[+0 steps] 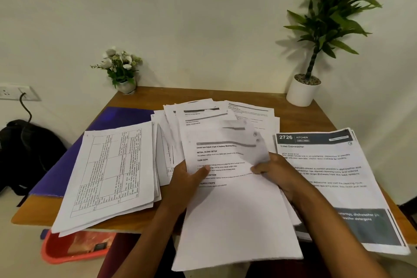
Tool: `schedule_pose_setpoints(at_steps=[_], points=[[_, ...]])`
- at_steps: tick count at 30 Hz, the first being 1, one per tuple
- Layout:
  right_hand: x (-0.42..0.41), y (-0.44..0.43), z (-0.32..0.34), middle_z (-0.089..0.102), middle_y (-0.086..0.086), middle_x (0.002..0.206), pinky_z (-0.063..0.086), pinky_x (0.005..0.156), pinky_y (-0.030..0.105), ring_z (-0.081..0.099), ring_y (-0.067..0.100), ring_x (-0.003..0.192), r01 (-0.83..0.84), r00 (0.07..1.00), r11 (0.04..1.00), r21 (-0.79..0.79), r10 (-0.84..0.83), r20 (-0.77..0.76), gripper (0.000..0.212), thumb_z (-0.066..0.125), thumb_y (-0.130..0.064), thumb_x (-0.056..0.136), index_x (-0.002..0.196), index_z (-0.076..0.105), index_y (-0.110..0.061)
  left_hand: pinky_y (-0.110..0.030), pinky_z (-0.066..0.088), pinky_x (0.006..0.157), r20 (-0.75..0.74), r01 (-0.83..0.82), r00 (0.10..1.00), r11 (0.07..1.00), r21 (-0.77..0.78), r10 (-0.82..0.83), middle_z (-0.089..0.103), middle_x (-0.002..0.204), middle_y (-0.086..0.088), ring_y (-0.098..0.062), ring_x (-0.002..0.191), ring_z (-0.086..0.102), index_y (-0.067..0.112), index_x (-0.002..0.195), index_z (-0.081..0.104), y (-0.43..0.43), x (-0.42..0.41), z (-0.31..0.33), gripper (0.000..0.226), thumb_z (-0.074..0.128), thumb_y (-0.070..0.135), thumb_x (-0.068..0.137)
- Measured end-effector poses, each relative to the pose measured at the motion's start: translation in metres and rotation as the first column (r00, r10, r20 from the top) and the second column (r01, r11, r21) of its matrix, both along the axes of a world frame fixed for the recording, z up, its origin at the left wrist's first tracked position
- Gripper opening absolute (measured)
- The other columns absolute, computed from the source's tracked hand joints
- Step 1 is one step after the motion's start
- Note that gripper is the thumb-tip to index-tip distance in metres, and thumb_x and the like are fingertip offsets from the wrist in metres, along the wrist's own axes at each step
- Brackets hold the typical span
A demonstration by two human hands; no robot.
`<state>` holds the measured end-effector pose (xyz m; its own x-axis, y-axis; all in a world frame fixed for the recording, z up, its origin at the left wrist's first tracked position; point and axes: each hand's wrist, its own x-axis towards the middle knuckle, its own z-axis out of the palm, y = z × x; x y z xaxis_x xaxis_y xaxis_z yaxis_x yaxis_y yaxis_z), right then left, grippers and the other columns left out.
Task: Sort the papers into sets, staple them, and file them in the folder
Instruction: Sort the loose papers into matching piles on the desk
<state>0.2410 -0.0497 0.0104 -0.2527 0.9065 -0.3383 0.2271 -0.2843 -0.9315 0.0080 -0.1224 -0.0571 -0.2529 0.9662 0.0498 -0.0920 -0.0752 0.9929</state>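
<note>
The left hand point(187, 178) grips the stack point(237, 221) at its left edge, thumb laid on the top page. The right hand point(277, 171) pinches a blurred sheet point(237, 140) that stands raised off the stack, just beyond its fingertips. Left of the left hand lies the left pile point(112, 169), partly on the purple folder point(117, 117). The right pile point(334, 165) lies under and beside the right forearm. Beyond both hands a loose heap point(203, 106) spreads over the table point(158, 97).
</note>
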Motion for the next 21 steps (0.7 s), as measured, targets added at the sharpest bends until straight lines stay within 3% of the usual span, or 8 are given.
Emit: schedule_pose_setpoints(at_steps=[3,6,8,11,13,15,17,21], points=[[-0.002,0.000,0.008,0.074,0.018,0.113,0.057,0.089,0.041,0.073,0.035,0.099,-0.065,0.956,0.991,-0.119,0.028,-0.292,0.031,0.061,-0.015,0.094,0.122,0.068,-0.003,-0.028,0.060,0.078,0.160,-0.038,0.986,0.999,-0.019,0.041,0.079,0.105,-0.005,-0.024,0.098,0.075,0.009,0.112,0.073,0.005,-0.010,-0.006,0.028,0.073,0.002,0.085],[-0.005,0.018,0.008,0.075,0.017,0.108,0.052,0.088,0.042,0.069,0.035,0.098,0.018,0.839,0.985,-0.170,-0.107,-0.533,0.062,0.043,-0.057,0.099,0.116,0.070,-0.005,-0.035,0.056,0.071,0.308,-0.062,0.950,0.998,0.025,0.052,0.074,0.085,-0.013,-0.031,0.083,0.070,0.008,0.083,0.075,0.001,-0.013,-0.011,0.014,0.068,0.001,0.073],[-0.013,0.035,0.002,0.075,0.005,0.089,0.048,0.066,0.031,0.065,0.026,0.081,0.156,0.931,0.987,0.049,-0.130,-0.341,0.051,0.050,-0.055,0.097,0.104,0.072,-0.009,-0.036,0.058,0.082,0.314,0.079,0.939,0.976,0.202,-0.140,0.076,0.089,-0.009,-0.024,0.088,0.073,0.013,0.077,0.077,0.013,-0.018,-0.005,0.014,0.067,0.013,0.087],[-0.027,0.059,-0.015,0.071,-0.008,0.098,0.046,0.073,0.020,0.067,0.019,0.097,0.050,0.962,0.892,0.449,-0.164,0.218,0.018,0.068,-0.030,0.095,0.110,0.074,-0.021,-0.050,0.035,0.119,0.345,0.183,0.827,0.792,0.582,-0.444,0.058,0.142,-0.018,-0.036,0.138,0.051,0.000,0.127,0.066,0.049,-0.031,-0.021,0.039,0.045,0.026,0.106],[-0.035,0.071,-0.028,0.065,0.000,0.124,0.048,0.091,0.027,0.060,0.020,0.116,-0.108,0.893,0.877,0.469,-0.122,0.434,0.041,0.075,-0.035,0.089,0.127,0.067,-0.022,-0.053,0.027,0.122,0.300,0.313,0.713,0.670,0.673,-0.634,0.049,0.150,-0.020,-0.039,0.144,0.041,-0.005,0.135,0.056,0.071,-0.037,-0.040,0.042,0.039,0.023,0.109],[-0.044,0.078,-0.038,0.050,0.007,0.145,0.040,0.107,0.039,0.045,0.027,0.134,-0.216,0.789,0.885,0.412,-0.090,0.608,0.069,0.078,-0.047,0.083,0.142,0.054,-0.023,-0.052,0.026,0.122,0.232,0.315,0.745,0.637,0.703,-0.625,0.048,0.152,-0.019,-0.038,0.145,0.040,-0.005,0.136,0.055,0.069,-0.036,-0.036,0.042,0.039,0.023,0.109],[-0.050,0.081,-0.044,0.046,0.008,0.149,0.036,0.110,0.043,0.037,0.030,0.139,-0.246,0.725,0.890,0.384,-0.094,0.682,0.076,0.078,-0.048,0.082,0.147,0.047,-0.023,-0.051,0.026,0.122,0.201,0.344,0.744,0.624,0.702,-0.637,0.047,0.153,-0.018,-0.037,0.146,0.040,-0.003,0.137,0.055,0.070,-0.035,-0.042,0.042,0.038,0.023,0.109],[-0.057,0.081,-0.047,0.050,0.005,0.148,0.037,0.110,0.044,0.038,0.029,0.138,-0.191,0.757,0.876,0.444,-0.156,0.634,0.071,0.079,-0.039,0.084,0.146,0.049,-0.022,-0.049,0.027,0.122,0.228,0.423,0.682,0.629,0.652,-0.695,0.048,0.152,-0.016,-0.036,0.145,0.041,-0.001,0.136,0.057,0.074,-0.042,-0.040,0.040,0.038,0.022,0.109]])
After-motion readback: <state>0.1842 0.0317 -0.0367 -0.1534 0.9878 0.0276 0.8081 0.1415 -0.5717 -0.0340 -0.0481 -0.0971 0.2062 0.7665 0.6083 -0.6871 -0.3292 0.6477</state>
